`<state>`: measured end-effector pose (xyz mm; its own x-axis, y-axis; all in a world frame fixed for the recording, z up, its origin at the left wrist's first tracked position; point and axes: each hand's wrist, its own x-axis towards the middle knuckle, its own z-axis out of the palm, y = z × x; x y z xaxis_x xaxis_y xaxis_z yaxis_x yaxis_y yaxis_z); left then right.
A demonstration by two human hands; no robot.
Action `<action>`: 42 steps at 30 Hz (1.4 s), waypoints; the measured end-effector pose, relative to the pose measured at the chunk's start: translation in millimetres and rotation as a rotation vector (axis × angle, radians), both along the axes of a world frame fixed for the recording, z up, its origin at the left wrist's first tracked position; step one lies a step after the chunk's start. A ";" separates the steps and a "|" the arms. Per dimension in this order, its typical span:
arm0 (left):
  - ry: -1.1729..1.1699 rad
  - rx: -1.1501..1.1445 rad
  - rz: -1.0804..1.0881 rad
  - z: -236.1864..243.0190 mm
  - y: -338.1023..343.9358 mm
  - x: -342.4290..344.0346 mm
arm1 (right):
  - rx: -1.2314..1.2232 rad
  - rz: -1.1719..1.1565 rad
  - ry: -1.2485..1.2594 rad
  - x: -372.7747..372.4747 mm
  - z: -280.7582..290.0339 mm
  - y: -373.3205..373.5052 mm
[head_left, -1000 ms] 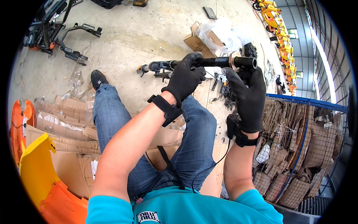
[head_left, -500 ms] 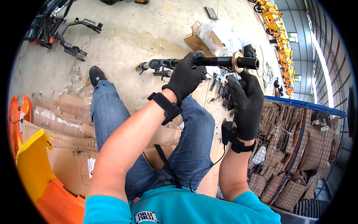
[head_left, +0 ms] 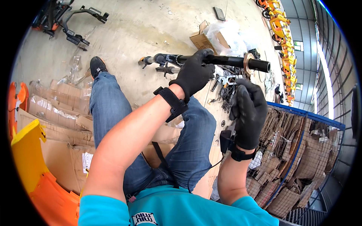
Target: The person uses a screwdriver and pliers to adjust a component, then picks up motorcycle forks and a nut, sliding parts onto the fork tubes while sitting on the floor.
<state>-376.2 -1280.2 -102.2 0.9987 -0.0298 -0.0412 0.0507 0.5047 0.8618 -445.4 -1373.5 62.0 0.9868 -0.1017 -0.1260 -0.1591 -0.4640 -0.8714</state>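
A black front fork (head_left: 226,61), apparently from a scooter or motorbike, lies across above my knees, its steering tube pointing right. My gloved left hand (head_left: 194,71) wraps round the tube near the fork's crown. Near the tube's right end sits a tan ring (head_left: 247,63), encircling it. The two fork legs (head_left: 166,70) extend to the left. My gloved right hand (head_left: 249,109) is just below the ring, apart from the tube. Its fingers are curled together, and what they hold, if anything, cannot be made out.
Metal parts (head_left: 226,88) lie in a heap on the floor beyond my hands. An open carton (head_left: 203,39) with clear plastic stands behind them. At right is a mesh cage (head_left: 305,116) of flattened cardboard. Orange and yellow panels (head_left: 52,192) are at left; a dark frame (head_left: 68,28) lies far left.
The fork has shifted slightly right with my left hand on it. My right hand has dropped away from the ring, and its fingers have drawn in.
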 end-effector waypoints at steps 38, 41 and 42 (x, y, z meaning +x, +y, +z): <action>0.113 -0.162 -0.160 12.2 10.9 -3.6 | 0.012 0.257 -0.143 51.3 7.9 -25.2; 0.115 -0.160 -0.157 12.8 10.9 -3.2 | -0.033 0.266 -0.133 55.1 14.5 -24.1; 0.114 -0.159 -0.162 13.1 9.4 -2.5 | -0.070 0.256 -0.175 57.0 13.3 -21.6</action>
